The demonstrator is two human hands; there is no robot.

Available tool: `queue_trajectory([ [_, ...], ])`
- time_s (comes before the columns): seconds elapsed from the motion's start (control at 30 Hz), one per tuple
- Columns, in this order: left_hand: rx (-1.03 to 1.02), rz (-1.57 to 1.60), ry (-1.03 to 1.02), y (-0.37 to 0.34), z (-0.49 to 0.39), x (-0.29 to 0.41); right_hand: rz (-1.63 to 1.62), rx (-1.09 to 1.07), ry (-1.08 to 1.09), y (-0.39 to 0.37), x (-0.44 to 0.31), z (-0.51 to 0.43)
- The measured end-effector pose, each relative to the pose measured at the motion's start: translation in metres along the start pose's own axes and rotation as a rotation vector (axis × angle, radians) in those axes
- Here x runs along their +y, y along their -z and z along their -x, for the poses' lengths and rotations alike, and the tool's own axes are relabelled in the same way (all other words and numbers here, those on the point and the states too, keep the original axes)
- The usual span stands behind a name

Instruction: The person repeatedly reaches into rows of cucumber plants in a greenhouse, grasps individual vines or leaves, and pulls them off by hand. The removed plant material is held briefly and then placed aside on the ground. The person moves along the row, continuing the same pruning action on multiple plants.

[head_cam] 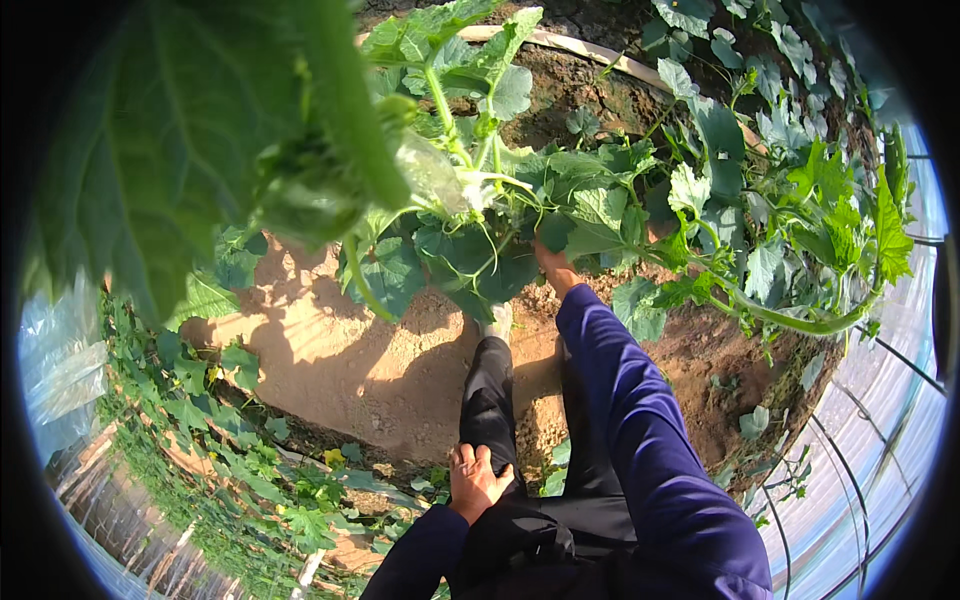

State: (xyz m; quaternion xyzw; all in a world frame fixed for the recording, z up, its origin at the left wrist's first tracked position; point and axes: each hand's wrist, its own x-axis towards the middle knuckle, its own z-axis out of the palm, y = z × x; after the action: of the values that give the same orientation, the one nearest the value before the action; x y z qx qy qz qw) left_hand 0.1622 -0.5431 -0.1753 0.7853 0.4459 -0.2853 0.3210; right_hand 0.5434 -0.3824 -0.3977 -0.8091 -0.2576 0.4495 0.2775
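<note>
My left hand (478, 476) rests palm down on my left leg (486, 405) in dark trousers, its fingers slightly spread and holding nothing. My right hand (553, 262) reaches forward, low among the broad leaves (592, 217) of a cucurbit vine; its fingers are hidden by foliage, so I cannot tell what they hold. Thick pale-green stems (450, 135) and curling tendrils rise just beyond that hand. A long bristly vine stem (795, 324) curves away to the right, with bright young leaves at its end. The sleeve (622, 375) on my right arm is dark blue.
A large blurred leaf (150, 150) hangs close to the camera at upper left. Bare soil (337, 360) lies before my feet. More vines with yellow flowers (334, 456) grow at lower left. A pale pipe or hose (570, 43) crosses behind. Plastic-film wall (862, 435) with dark ribs stands at right.
</note>
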Motion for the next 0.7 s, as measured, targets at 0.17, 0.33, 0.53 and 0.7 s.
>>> queue_trajectory([
  [0.17, 0.006, -0.004, 0.032, 0.006, 0.000, 0.008, 0.336, -0.601, -0.144, 0.004, 0.072, 0.032],
  [0.33, 0.091, 0.014, -0.003, 0.000, 0.006, 0.009, 0.803, 0.004, 0.366, -0.005, 0.148, 0.024],
  [0.53, -0.019, 0.065, 0.079, -0.021, 0.011, 0.005, 0.559, 0.525, 0.290, 0.014, 0.106, -0.036],
  [0.7, -0.020, 0.137, 0.121, -0.036, 0.017, -0.002, 0.189, 0.691, 0.128, 0.015, 0.035, -0.074],
])
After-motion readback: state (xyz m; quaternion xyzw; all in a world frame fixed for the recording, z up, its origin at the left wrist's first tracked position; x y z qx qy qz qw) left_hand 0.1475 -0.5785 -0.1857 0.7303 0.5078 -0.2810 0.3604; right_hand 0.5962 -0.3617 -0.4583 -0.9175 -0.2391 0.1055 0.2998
